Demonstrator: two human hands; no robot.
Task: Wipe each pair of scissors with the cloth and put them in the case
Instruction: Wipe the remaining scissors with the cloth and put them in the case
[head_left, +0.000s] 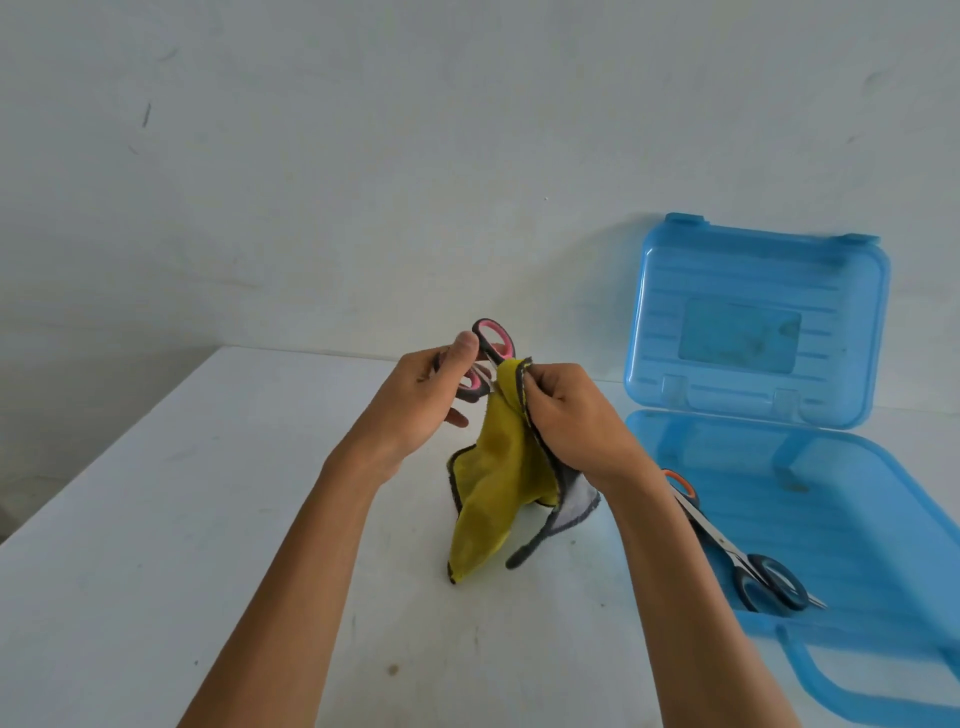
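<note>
My left hand (415, 400) grips the handles of the pink-and-black scissors (491, 348), held up above the table. Their blades are hidden inside the yellow cloth (493, 478), which has a dark edge and a grey-white underside. My right hand (566, 415) pinches the cloth around the blades, and the rest of the cloth hangs down to the table. The open blue plastic case (857, 519) lies at the right with its lid standing up. Inside it lie two more pairs of scissors, one with orange handles (680, 486) and one with blue-and-black handles (774, 582).
The white table (156, 519) stretches to the left and front of my hands. A pale wall rises right behind the table. The case lid (753, 322) leans back near that wall.
</note>
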